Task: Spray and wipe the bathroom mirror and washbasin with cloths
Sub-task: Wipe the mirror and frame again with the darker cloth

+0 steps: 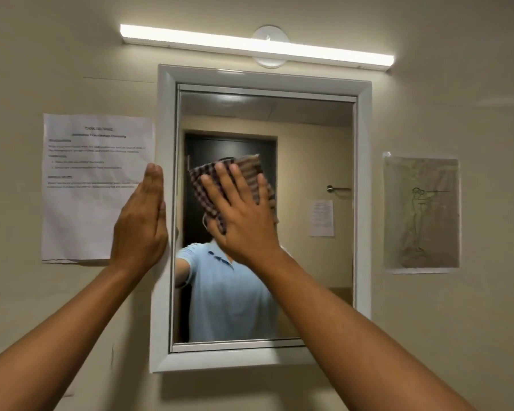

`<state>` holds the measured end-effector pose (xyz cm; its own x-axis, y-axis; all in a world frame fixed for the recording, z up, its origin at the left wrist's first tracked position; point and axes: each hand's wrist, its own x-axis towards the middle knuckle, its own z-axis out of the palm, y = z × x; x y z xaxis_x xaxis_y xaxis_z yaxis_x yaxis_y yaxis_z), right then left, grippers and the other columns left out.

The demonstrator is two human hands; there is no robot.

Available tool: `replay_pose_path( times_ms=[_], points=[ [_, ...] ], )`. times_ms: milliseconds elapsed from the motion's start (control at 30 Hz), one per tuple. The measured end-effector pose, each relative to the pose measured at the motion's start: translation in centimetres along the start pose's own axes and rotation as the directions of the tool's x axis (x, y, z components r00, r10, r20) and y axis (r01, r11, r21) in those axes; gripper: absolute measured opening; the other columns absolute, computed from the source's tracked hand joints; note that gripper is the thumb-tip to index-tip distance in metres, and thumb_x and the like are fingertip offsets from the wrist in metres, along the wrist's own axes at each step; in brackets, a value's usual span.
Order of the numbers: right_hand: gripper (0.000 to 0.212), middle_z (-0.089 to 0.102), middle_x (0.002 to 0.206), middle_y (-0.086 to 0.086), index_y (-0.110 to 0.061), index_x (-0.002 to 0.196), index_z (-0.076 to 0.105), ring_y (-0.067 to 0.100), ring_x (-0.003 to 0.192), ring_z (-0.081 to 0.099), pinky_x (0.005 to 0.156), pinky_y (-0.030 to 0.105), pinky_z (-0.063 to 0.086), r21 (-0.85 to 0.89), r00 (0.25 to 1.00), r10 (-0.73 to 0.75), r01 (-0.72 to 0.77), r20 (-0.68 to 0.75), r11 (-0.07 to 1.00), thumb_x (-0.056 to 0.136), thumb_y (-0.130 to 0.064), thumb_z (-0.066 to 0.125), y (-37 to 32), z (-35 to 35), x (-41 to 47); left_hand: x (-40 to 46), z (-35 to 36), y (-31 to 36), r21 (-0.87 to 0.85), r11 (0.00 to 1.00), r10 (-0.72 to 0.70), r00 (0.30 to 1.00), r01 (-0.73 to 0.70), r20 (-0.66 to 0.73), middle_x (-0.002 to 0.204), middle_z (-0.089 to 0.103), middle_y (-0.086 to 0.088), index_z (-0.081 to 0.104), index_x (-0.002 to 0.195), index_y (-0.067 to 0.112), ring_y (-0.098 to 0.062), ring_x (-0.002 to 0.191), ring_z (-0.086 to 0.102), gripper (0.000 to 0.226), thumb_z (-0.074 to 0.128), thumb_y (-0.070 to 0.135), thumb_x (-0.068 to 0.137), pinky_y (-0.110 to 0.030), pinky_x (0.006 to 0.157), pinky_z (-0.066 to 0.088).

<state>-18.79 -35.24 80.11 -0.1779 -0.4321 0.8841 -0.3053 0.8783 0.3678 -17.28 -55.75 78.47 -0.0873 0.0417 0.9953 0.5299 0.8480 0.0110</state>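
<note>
The right hand (241,212), fingers straight and spread, presses a checked cloth (204,188) flat against the mirror (309,161) near its middle, while the left hand (143,221) lies flat, fingers together, on the mirror's left frame edge (164,129). A printed sheet (86,173) is taped to the wall left of the frame, a sleeved drawing (422,212) to its right, a strip light (250,46) above.

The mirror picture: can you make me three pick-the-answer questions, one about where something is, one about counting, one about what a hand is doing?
1. Where is the checked cloth?
A. on the wall light
B. on the mirror glass, under the right hand
C. over the printed sheet

2. How many papers are stuck on the wall beside the mirror?
A. none
B. two
C. five

3. What is the left hand doing?
A. lying flat at the mirror's left frame
B. squeezing a bottle
C. making a fist

Answers: 1 B, the right hand presses it on the glass. 2 B, a printed sheet on the left, a drawing on the right. 3 A, its fingers are straight.
</note>
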Motion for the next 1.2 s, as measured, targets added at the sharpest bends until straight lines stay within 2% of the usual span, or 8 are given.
replay_pose_path(
  times_ms=[200, 333, 500, 633, 833, 967, 1100, 1200],
  points=[
    [0.072, -0.002, 0.167, 0.005, -0.026, 0.159, 0.006, 0.024, 0.154, -0.005, 0.121, 0.058, -0.003, -0.002, 0.954, 0.288, -0.289, -0.086, 0.957, 0.098, -0.050, 0.037, 7.8, -1.6, -2.3, -0.6, 0.6, 0.3, 0.011, 1.000, -0.011, 0.999, 0.011, -0.039, 0.164, 0.018, 0.000, 0.012, 0.158, 0.020, -0.020, 0.148, 0.027, 0.061, 0.031, 0.018, 0.100, -0.040, 0.116, 0.031],
    [0.069, 0.002, 0.167, 0.005, -0.025, 0.159, 0.009, 0.022, 0.154, -0.004, 0.122, 0.056, -0.001, 0.032, 0.910, 0.400, -0.399, -0.106, 0.916, 0.098, -0.048, 0.033, 10.5, -2.2, -4.9, -0.9, 1.2, 0.5, -0.003, 0.999, -0.039, 0.997, 0.039, -0.073, 0.164, 0.020, -0.001, 0.013, 0.158, 0.019, -0.020, 0.148, 0.028, 0.060, 0.032, 0.017, 0.101, -0.037, 0.116, 0.031],
    [0.068, 0.003, 0.167, 0.007, -0.021, 0.159, 0.011, 0.023, 0.154, -0.003, 0.123, 0.055, 0.001, 0.061, 0.861, 0.499, -0.496, -0.096, 0.866, 0.099, -0.050, 0.025, 8.8, -0.9, -10.6, -1.0, 1.3, 0.2, 0.002, 0.999, -0.038, 0.996, 0.038, -0.078, 0.164, 0.021, 0.000, 0.011, 0.158, 0.025, -0.021, 0.147, 0.030, 0.061, 0.033, 0.015, 0.102, -0.039, 0.115, 0.033],
    [0.070, 0.003, 0.167, 0.007, -0.022, 0.159, 0.007, 0.025, 0.154, -0.001, 0.121, 0.059, 0.006, 0.049, 0.843, 0.532, -0.530, -0.081, 0.846, 0.099, -0.051, 0.025, 6.4, 0.8, -14.4, -1.0, 1.3, 0.1, -0.004, 0.999, -0.049, 0.996, 0.049, -0.079, 0.164, 0.022, 0.000, 0.014, 0.158, 0.021, -0.017, 0.148, 0.028, 0.061, 0.034, 0.012, 0.101, -0.037, 0.116, 0.032],
    [0.070, 0.004, 0.167, 0.008, -0.020, 0.159, 0.010, 0.027, 0.154, -0.001, 0.120, 0.061, 0.004, 0.058, 0.792, 0.601, -0.598, -0.108, 0.799, 0.098, -0.050, 0.026, 4.7, 0.8, -11.4, -1.0, 1.1, 0.5, -0.013, 0.998, -0.062, 0.995, 0.061, -0.074, 0.163, 0.024, -0.002, 0.018, 0.157, 0.016, -0.017, 0.148, 0.028, 0.059, 0.033, 0.013, 0.100, -0.031, 0.116, 0.030],
    [0.073, 0.001, 0.167, 0.010, -0.019, 0.159, 0.009, 0.029, 0.154, -0.003, 0.120, 0.062, 0.006, 0.052, 0.853, 0.513, -0.511, -0.095, 0.858, 0.099, -0.049, 0.037, 1.3, 0.8, -6.6, -1.0, 1.4, 0.1, -0.018, 0.999, -0.049, 0.996, 0.047, -0.075, 0.164, 0.022, 0.000, 0.014, 0.158, 0.020, -0.017, 0.148, 0.028, 0.059, 0.032, 0.016, 0.101, -0.037, 0.115, 0.035],
    [0.077, -0.004, 0.167, 0.009, -0.022, 0.159, 0.008, 0.028, 0.153, -0.009, 0.119, 0.061, 0.002, 0.063, 0.977, 0.213, -0.211, -0.015, 0.975, 0.096, -0.047, 0.043, -5.1, 1.1, -3.8, -1.2, 1.3, 0.0, -0.027, 0.999, -0.049, 0.996, 0.047, -0.068, 0.164, 0.020, 0.003, 0.012, 0.158, 0.024, -0.019, 0.147, 0.030, 0.061, 0.033, 0.015, 0.102, -0.043, 0.113, 0.037],
    [0.077, -0.002, 0.167, 0.008, -0.022, 0.159, 0.008, 0.025, 0.153, -0.010, 0.120, 0.059, 0.001, 0.044, 0.996, 0.078, -0.080, 0.029, 0.996, 0.096, -0.047, 0.043, -7.4, 1.6, -4.0, -1.2, 1.0, 0.5, -0.033, 0.998, -0.063, 0.996, 0.061, -0.059, 0.160, 0.030, -0.011, 0.011, 0.158, 0.024, -0.033, 0.138, 0.040, 0.062, 0.034, 0.021, 0.101, -0.050, 0.104, 0.041]
  ],
)
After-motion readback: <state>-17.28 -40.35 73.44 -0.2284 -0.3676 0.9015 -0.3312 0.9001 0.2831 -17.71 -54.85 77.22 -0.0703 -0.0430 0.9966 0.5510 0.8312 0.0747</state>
